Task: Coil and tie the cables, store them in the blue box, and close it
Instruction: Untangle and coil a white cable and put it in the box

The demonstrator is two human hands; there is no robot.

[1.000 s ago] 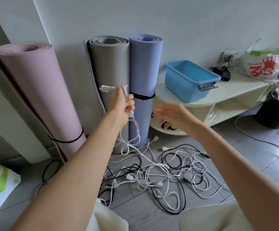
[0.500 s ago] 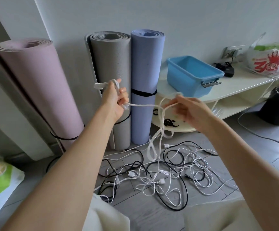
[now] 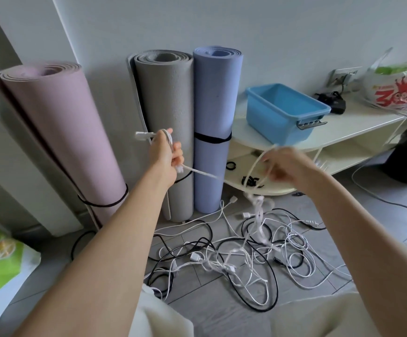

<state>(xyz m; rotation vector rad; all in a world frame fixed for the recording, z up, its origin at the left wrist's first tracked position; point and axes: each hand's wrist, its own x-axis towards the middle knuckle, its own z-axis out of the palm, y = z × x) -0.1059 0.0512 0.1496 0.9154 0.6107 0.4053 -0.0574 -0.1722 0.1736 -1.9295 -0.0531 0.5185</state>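
First cable only just being coiled

Both hands, left (image 3: 166, 152) and right (image 3: 286, 164), grasp one white cable (image 3: 198, 171); tangle (image 3: 241, 254) on floor, blue box (image 3: 285, 112) empty.

Right hand (image 3: 286, 166) motion-blurred — grip on white cable (image 3: 203, 173) unclear.

A grey tiled floor (image 3: 379, 229) is carrying a tangle of white and black cables (image 3: 241, 254) below the fingers (image 3: 269, 164). A cream shelf (image 3: 357, 125) beyond the fingers is bearing the open blue box (image 3: 277, 117).
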